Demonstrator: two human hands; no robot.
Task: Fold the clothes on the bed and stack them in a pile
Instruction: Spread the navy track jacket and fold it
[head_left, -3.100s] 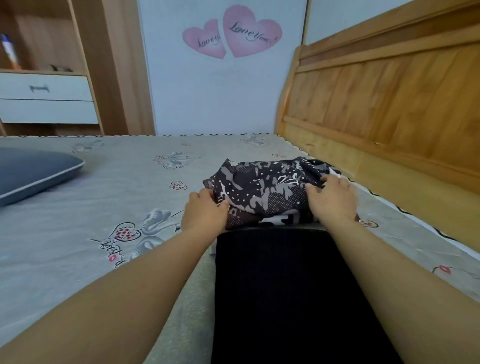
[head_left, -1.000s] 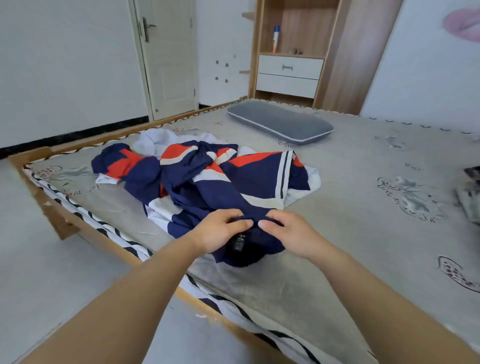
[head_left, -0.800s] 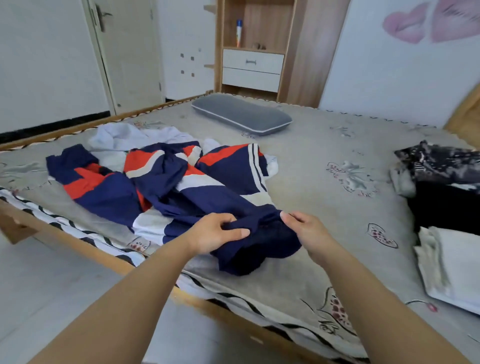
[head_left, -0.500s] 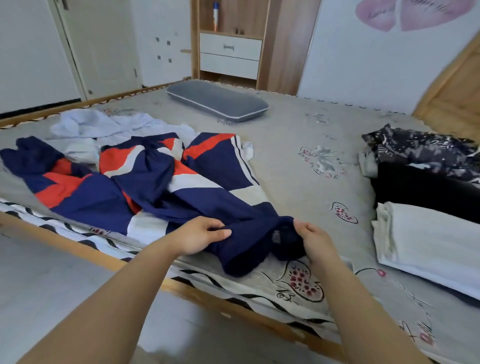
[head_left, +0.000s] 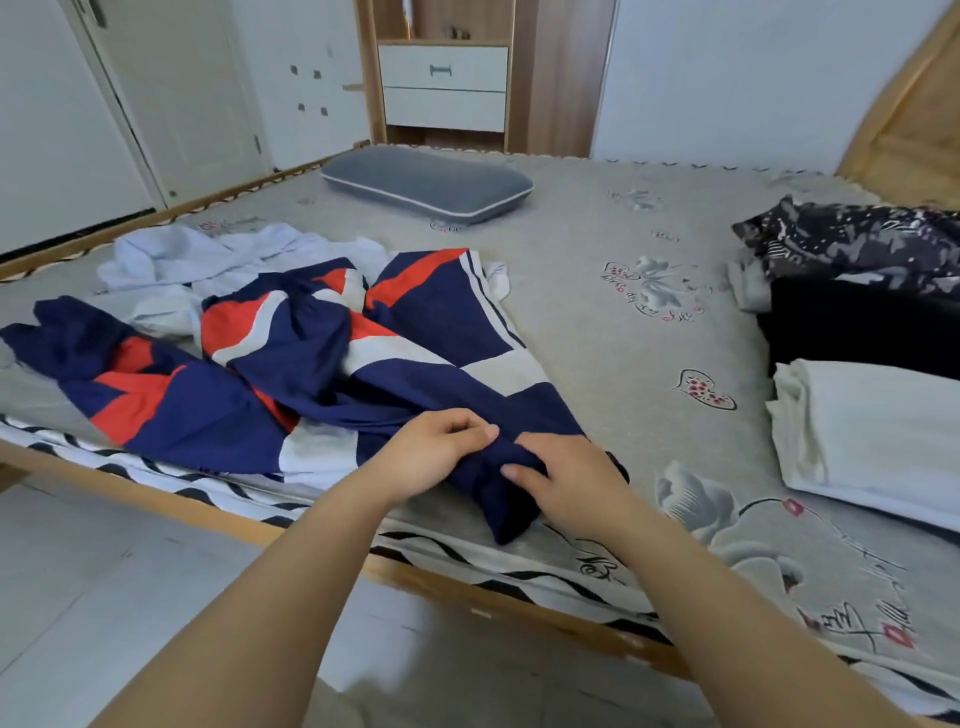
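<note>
A crumpled navy, red and white garment (head_left: 322, 358) lies spread across the left part of the bed (head_left: 597, 322). Its dark navy end (head_left: 501, 506) reaches the bed's near edge. My left hand (head_left: 436, 449) pinches that end from the left. My right hand (head_left: 569, 480) grips the same bunched fabric from the right, the two hands almost touching. A pale blue garment (head_left: 197, 260) lies rumpled behind it. At the right sit folded clothes side by side: a white one (head_left: 872, 431), a black one (head_left: 857, 327) and a dark patterned one (head_left: 857, 244).
A grey pillow (head_left: 426, 182) lies at the far side of the bed. The wooden bed frame (head_left: 171, 504) runs along the near edge, with tiled floor (head_left: 130, 597) below. A wooden headboard (head_left: 914, 119) stands at the far right, a drawer cabinet (head_left: 441, 83) and a door (head_left: 171, 93) behind.
I turned from the folded patterned piece to the navy garment. Since a second ago my hands have pulled its navy end toward the near edge and come closer together.
</note>
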